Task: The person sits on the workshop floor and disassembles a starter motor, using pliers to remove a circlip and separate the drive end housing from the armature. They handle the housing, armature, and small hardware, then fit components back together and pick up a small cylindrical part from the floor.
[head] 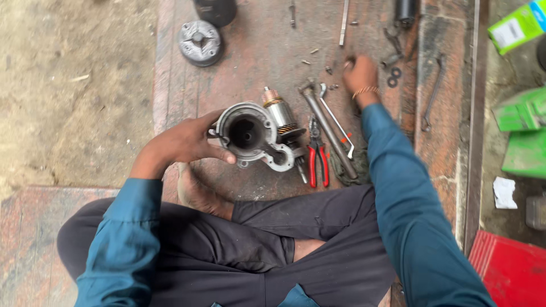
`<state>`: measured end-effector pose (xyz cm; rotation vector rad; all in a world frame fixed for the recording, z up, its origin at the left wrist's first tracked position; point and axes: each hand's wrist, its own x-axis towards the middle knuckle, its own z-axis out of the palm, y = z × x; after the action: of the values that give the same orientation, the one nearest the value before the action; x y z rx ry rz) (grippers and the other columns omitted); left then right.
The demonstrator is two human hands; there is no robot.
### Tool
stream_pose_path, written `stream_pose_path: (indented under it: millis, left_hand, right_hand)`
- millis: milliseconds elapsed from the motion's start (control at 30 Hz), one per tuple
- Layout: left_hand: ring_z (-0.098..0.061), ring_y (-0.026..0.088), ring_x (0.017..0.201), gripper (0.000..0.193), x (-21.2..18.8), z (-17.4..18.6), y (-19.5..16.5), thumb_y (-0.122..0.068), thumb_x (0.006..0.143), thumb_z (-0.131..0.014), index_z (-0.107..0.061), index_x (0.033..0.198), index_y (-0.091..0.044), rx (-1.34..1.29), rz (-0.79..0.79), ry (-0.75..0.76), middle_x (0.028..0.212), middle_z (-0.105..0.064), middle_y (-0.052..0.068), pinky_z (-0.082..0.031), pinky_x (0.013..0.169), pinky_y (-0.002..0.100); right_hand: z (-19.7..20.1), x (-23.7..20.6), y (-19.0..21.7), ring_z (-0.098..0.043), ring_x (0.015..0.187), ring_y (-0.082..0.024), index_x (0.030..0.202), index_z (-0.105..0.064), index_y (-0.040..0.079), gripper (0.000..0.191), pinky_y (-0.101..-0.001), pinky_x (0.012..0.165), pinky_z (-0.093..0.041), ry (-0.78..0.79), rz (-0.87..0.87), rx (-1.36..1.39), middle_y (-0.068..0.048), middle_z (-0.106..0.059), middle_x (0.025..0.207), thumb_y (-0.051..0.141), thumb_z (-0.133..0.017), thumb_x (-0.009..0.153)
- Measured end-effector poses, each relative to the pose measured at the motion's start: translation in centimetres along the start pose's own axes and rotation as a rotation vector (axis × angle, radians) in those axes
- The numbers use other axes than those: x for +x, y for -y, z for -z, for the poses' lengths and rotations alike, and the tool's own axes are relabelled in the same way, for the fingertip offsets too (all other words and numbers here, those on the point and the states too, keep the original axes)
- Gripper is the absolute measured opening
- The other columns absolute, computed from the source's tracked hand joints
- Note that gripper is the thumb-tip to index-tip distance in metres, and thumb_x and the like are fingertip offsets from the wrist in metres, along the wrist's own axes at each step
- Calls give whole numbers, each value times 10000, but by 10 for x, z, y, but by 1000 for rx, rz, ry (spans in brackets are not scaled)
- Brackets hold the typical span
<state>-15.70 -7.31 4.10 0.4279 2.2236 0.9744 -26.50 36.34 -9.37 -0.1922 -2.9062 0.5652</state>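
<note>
Crossed legs in dark trousers fill the bottom of the frame, with a bare foot [196,193] showing just below the left hand [182,142]. That hand, in a blue sleeve, grips a grey metal housing [250,135] at mid-frame, its fingers curled around the left rim and the round opening facing up. Behind the housing, touching it on the right, lies an armature [281,113] with copper windings, tilted toward the upper left.

Just right of these, on the reddish stone floor [250,51], lie red-handled pliers [317,156], a long steel bar [330,133] and a slim wrench [336,119], all side by side and slanting toward the lower right.

The right hand [360,74] reaches to the upper middle of the frame, fingers bent down among small bolts and washers [393,77]; blur hides whether they pinch anything.

A round metal cover [199,41] sits at the upper left, well apart from both hands. Another wrench [433,94] lies at the right on the slab. Green boxes [523,122] and a red crate [509,267] stand along the right edge.
</note>
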Motion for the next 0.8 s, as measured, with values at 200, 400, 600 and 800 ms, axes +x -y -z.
stream_pose_path:
  millis: [200, 400, 600, 800]
  left_hand:
    - [-658, 254, 1253, 1055, 2, 14, 8, -436, 543, -930, -507, 1479, -191, -119, -9, 45, 1334, -706, 85, -509, 1032, 375]
    - [-657, 294, 1223, 1092, 6, 17, 18, -457, 527, -953, -495, 1469, -149, -117, -123, 12, 1301, -700, 113, -527, 995, 383]
    - [-673, 316, 1194, 1083, 12, 20, 25, -495, 486, -950, -549, 1429, -143, -103, -147, 26, 1269, -721, 120, -539, 971, 393]
    - [-676, 305, 1179, 1109, 12, 21, 29, -494, 448, -949, -550, 1425, -154, -110, -125, 22, 1242, -730, 105, -536, 970, 395]
  right_hand:
    - [-23, 67, 39, -636, 1094, -448, 1291, -569, 4, 446, -530, 958, -483, -47, -12, 40, -229, -693, 1074, 159, -775, 926]
    - [-47, 105, 73, -534, 1102, -538, 1469, -325, -17, 809, -525, 955, -444, -149, -88, 59, -378, -513, 1222, 52, -740, 778]
    - [-66, 114, 133, -599, 1019, -499, 1357, -487, 37, 618, -524, 898, -491, -115, -271, 76, -345, -489, 1266, 257, -730, 833]
    - [-64, 98, 184, -650, 876, -479, 1230, -594, 35, 603, -539, 776, -528, 11, -287, -4, -313, -461, 1286, 454, -762, 829]
